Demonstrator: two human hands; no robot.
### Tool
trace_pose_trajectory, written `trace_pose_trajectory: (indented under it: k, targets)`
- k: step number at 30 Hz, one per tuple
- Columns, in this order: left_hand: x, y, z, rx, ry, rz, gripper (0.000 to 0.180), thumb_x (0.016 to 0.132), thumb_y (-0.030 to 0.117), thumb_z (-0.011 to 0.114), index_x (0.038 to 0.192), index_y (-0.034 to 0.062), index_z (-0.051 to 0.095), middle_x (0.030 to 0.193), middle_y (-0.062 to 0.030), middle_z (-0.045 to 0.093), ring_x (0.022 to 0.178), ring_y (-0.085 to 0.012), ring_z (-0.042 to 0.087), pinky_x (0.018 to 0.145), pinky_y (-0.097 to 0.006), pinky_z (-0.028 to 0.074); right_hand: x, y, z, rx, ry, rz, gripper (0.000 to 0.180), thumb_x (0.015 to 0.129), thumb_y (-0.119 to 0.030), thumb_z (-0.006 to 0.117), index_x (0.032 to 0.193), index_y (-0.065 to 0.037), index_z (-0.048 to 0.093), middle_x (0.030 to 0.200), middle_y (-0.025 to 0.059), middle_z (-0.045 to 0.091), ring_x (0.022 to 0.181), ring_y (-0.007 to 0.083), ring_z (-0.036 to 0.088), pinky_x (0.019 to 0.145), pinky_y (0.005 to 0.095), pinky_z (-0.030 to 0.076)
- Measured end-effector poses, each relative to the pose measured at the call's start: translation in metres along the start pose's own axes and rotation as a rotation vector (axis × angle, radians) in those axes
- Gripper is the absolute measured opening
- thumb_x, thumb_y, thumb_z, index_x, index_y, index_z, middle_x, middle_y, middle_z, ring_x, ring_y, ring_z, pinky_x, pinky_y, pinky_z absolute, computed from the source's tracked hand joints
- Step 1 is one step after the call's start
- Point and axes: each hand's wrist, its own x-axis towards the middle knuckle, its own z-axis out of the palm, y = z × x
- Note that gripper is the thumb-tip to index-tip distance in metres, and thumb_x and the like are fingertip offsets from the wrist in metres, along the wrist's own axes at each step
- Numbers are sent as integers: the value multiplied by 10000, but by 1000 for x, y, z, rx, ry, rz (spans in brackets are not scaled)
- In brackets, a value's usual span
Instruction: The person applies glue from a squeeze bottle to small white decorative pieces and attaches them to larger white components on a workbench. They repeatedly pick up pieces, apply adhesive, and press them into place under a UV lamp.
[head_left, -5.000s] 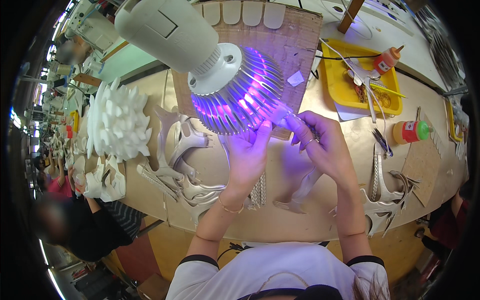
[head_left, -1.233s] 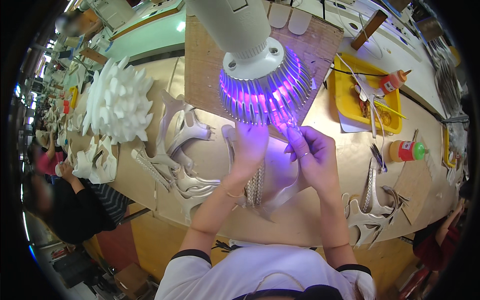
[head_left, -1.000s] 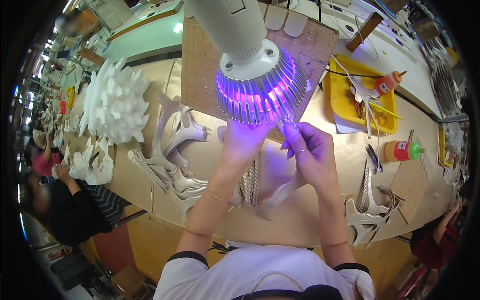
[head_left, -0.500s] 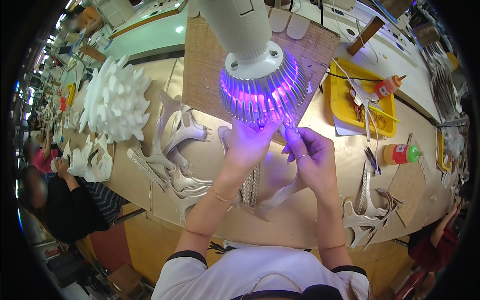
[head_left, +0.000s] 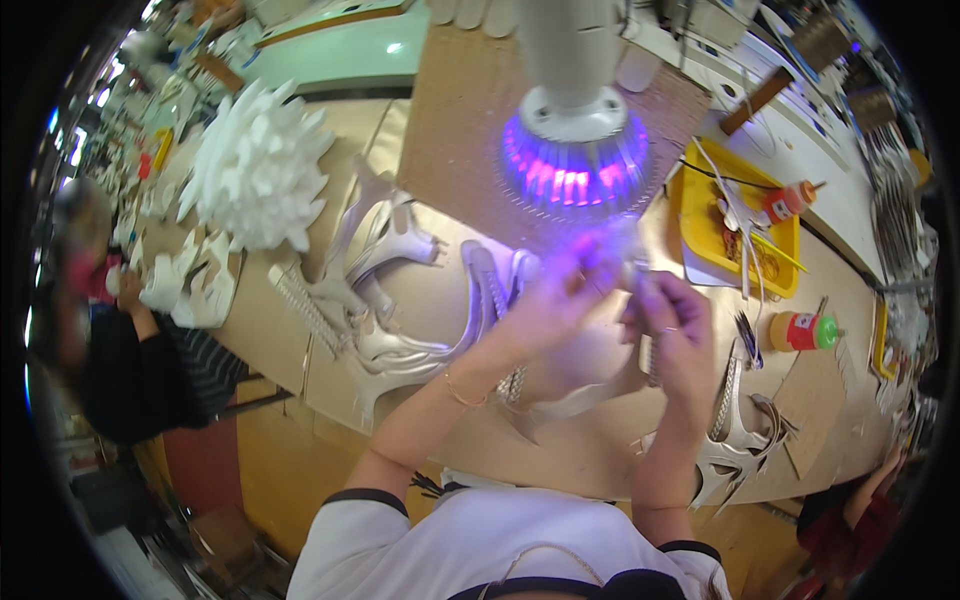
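Observation:
My left hand (head_left: 556,303) and my right hand (head_left: 676,337) meet fingertip to fingertip just below a white lamp (head_left: 575,150) that glows purple. Between the fingers they pinch a thin pale strap (head_left: 625,272), blurred by motion. It seems to belong to a silver high-heeled sandal (head_left: 560,402) that hangs beneath my hands over the wooden table (head_left: 560,465). A bracelet sits on my left wrist, a ring on my right hand.
Several silver sandals (head_left: 390,300) lie left of my hands, more (head_left: 740,450) to the right. A white spiky pile (head_left: 258,170) sits far left. A yellow tray (head_left: 692,215), an orange bottle (head_left: 785,200) and a red green-capped bottle (head_left: 800,330) stand right. Other people sit left (head_left: 130,350) and lower right (head_left: 850,510).
My view has swung and blurred, so the lamp now sits higher and more central. Both hands have stayed together under its glow, still pinching the strap.

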Motion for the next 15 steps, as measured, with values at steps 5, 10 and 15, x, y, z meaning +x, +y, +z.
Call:
trace_pose_trajectory:
  k: [5, 10, 15]
  targets:
    - [-78, 18, 27, 467, -611, -348, 546, 889, 274, 624, 1321, 0, 432, 1058, -182, 620, 942, -282, 619, 808, -395, 485, -28, -17, -43, 284, 48, -106, 249, 975, -185, 484, 1044, 37, 575, 746, 68, 593, 575, 119, 558, 519, 252, 500]
    - [-114, 52, 34, 400, -495, -180, 573, 862, 287, 653, 1327, 21, 450, 1072, -191, 618, 904, -323, 627, 768, -404, 485, -48, -20, -41, 323, 76, -48, 263, 968, -214, 497, 1039, 30, 563, 781, 73, 585, 627, 130, 580, 532, 243, 511]
    - [-147, 78, -11, 939, -235, 13, 536, 789, 209, 722, 1276, 75, 542, 1034, -157, 639, 848, -308, 635, 725, -376, 489, -29, 13, -2, 50, -57, 9, 297, 924, -267, 568, 1018, 1, 652, 824, 33, 630, 733, 114, 600, 695, 273, 506]
